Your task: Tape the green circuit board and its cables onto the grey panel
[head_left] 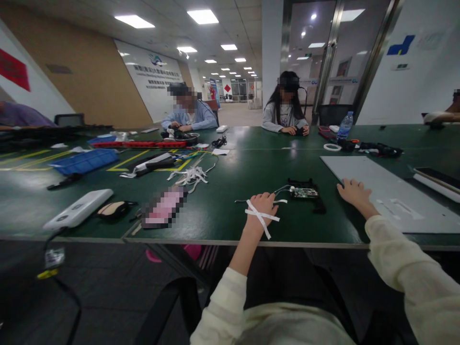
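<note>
Probably light, stiff and fragile, so best lifted by the black frame [319, 205] of the circuit board [304, 192], lying on the counter [251, 165] between left hand [262, 207], with grip impossible to tell, and right hand [355, 194], loosely spread over the edge of the grey panel [362, 173].

Cream long sleeves [224, 306], lower centre and lower right. Matching top [287, 323], bottom centre. Dark legwear [283, 278]. Two white strips [258, 215] crossed X-wise on left hand [265, 203].
</note>
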